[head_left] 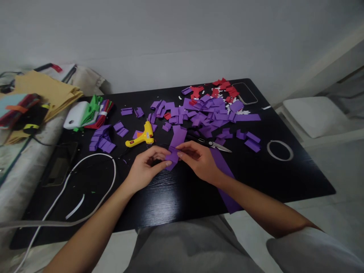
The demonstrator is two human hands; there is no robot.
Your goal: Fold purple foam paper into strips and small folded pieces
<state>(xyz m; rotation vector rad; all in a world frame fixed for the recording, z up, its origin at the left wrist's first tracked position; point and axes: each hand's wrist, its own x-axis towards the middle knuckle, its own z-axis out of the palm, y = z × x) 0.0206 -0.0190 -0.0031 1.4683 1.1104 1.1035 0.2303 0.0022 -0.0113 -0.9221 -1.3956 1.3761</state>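
Observation:
Between my two hands is a purple paper strip (178, 137) with a fold across it, its long end pointing away from me. My left hand (146, 167) pinches the near end from the left, thumb on top. From the right, my right hand (200, 161) grips the strip at the fold between thumb and fingers. Scissors (220, 146) lie just beyond my right hand, their handles partly hidden among paper. A longer purple strip (226, 182) passes under my right forearm to the table's front edge. Left of the held strip lies a yellow glue gun (141, 136).
Folded purple pieces (207, 112) heap at the back, with red scraps (224, 89) behind. More purple pieces (102, 139) lie at left, near bundled coloured paper (96, 112). A white cable (113, 170) loops over the black table (159, 204). A ring (268, 148) lies at right.

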